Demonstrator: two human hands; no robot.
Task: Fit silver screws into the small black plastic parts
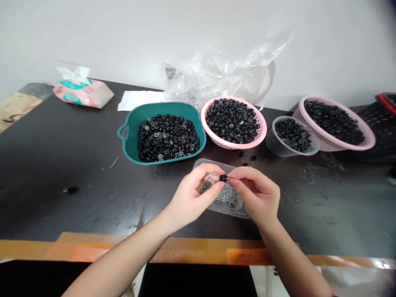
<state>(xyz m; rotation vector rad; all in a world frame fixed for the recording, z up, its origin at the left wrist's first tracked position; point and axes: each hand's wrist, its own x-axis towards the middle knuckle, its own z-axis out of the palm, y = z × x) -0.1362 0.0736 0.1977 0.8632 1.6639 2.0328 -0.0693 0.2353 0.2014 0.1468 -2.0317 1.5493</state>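
**Head view: small round black grommet (223,178) pinched between both hands above a shallow clear plastic tray (229,214)**

Observed from the room, head view only. The left hand (188,194) and right hand (256,196) meet over the tray, their fingertips clenched on opposite sides of the grommet. Its position is just above the tray's far half. Whether anything passes through it is too small to tell. Beneath the hands, the tray holds a heap of small grey metal screws (224,194).

Beyond the tray, along the dark tabletop (62,206), stand four containers of black round parts: a teal plastic basin (161,108), a pink perforated plastic basket (216,138), a clear plastic tub (272,140), and a second pink perforated basket (355,146). A few loose black pieces (247,157) lie between the tray and the containers. Farther back are a crumpled clear plastic bag (216,78), a white paper sheet (136,100), and a pink-and-teal tissue packet (83,94).
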